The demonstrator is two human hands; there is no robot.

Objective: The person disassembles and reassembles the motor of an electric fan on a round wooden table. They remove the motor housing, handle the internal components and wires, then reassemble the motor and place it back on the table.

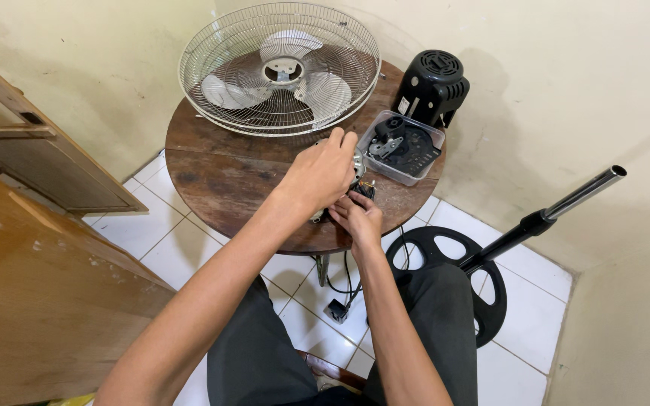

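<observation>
Far left, wooden panels (47,173) are leaned against the wall. On the round wooden table (220,180) a fan guard with blades (280,68) is laid flat at the back.

At the table's front edge, the left hand (317,177) is curled over a fan motor (358,162), mostly hidden beneath it; only a bit of metal housing is seen. Fingers are closed down on it from above. The right hand (359,218) is placed just below, fingertips pinched on a small dark part with wires (365,188) at the motor's lower side.

The motor is judged heavy and rigid for its size, best gripped around the housing; the wires are thin and easily strained, so they should not be pulled.

Just right, a clear tray of black parts (404,146) is seen, then a black motor cover (432,86). On the floor, a stand base (453,278) with a pole (566,203) is laid tilted.
</observation>
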